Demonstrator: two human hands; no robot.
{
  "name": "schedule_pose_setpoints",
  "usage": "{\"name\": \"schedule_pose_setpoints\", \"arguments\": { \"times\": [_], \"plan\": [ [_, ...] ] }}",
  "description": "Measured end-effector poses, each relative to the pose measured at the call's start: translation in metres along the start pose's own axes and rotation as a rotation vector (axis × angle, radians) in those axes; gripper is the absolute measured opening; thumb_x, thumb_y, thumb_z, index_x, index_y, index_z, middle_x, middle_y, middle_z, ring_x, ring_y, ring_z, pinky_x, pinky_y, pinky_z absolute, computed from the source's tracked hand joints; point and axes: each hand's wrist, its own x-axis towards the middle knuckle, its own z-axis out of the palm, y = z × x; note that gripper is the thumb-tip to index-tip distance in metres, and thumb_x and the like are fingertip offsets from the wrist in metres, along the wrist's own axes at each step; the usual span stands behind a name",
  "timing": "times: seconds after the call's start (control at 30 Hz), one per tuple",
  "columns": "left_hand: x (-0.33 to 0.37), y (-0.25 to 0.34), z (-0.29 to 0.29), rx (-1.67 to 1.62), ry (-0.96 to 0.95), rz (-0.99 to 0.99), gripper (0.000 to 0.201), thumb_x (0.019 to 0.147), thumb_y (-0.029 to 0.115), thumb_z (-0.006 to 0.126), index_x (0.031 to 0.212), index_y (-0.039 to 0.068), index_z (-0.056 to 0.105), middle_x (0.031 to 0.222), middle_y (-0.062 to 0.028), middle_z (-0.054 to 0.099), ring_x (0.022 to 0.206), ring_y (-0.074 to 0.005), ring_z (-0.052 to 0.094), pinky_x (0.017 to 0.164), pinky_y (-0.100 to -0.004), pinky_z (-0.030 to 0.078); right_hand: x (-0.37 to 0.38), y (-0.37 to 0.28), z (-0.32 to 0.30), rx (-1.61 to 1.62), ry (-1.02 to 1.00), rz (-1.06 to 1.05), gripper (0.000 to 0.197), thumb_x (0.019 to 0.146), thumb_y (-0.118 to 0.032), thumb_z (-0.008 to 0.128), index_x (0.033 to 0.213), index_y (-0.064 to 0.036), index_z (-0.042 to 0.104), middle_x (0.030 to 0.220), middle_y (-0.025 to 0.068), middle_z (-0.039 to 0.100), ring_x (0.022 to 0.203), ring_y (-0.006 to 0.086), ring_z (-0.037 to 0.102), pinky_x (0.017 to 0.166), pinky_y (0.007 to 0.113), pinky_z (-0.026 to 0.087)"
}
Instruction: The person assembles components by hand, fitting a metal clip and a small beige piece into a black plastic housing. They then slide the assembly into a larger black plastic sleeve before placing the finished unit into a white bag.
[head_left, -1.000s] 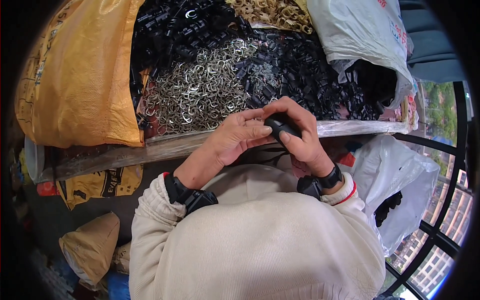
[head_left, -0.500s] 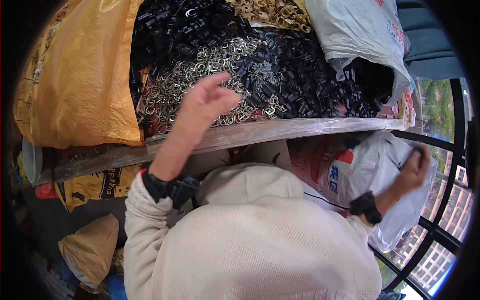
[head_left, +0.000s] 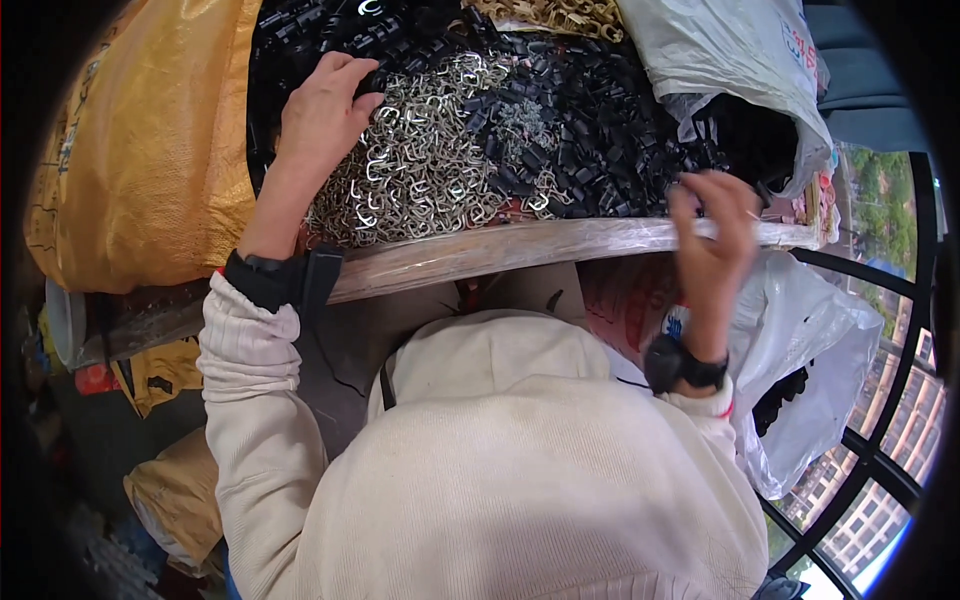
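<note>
The left hand (head_left: 325, 115) is over the black parts (head_left: 312, 38) and silver loops (head_left: 425, 170); the right hand (head_left: 715, 225) is by the black bits (head_left: 610, 140).
The black parts lie at the far left of the table (head_left: 500, 256), with the loops on their near right side and the black bits farther right. The left thumb and pointing finger are a little apart, with a gap between. The right hand is blurry at the table's near edge, so one cannot tell if its fingers are wide, narrow or holding something. Grey bits (head_left: 522, 125) sit between loops and black bits. Tan bits (head_left: 565, 14) lie at the far side, an orange sack (head_left: 160, 160) at the left, a white bag (head_left: 725, 60) at the far right.
</note>
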Motion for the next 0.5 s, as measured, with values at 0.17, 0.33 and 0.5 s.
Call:
{"name": "schedule_pose_setpoints", "arguments": {
  "times": [0.17, 0.33, 0.5],
  "plan": [
    [0.004, -0.003, -0.008, -0.276, -0.030, -0.051, 0.028, 0.074, 0.013, 0.056, 0.101, 0.008, 0.052, 0.095, -0.0094, 0.053, 0.075, -0.0163, 0.056, 0.064, -0.0279, 0.046, 0.002, -0.016, 0.059, 0.205, -0.269, -0.178, 0.010, 0.064, -0.006, 0.062, 0.073, -0.0056, 0.057, 0.073, 0.0056, 0.050, 0.075, 0.0224, 0.048, 0.068, 0.030, 0.035],
    [-0.011, 0.009, -0.034, -1.592, -0.042, -0.392, 0.025, 0.078, 0.012, 0.053, 0.100, 0.000, 0.049, 0.097, -0.0144, 0.052, 0.078, -0.0177, 0.057, 0.067, -0.0240, 0.049, 0.010, -0.013, 0.089, 0.199, -0.246, -0.170, 0.009, 0.064, -0.006, 0.062, 0.071, -0.0060, 0.057, 0.071, 0.0038, 0.049, 0.072, 0.0217, 0.047, 0.065, 0.031, 0.034],
    [-0.043, 0.034, -0.031, -2.101, -0.050, -0.451, 0.025, 0.080, 0.009, 0.048, 0.100, -0.005, 0.045, 0.097, -0.0186, 0.051, 0.079, -0.0216, 0.057, 0.069, -0.0230, 0.050, 0.022, -0.009, 0.113, 0.072, -0.215, -0.151, 0.007, 0.066, -0.009, 0.060, 0.072, -0.0074, 0.058, 0.070, 0.0030, 0.050, 0.070, 0.0211, 0.047, 0.063, 0.032, 0.034]
  ]
}}
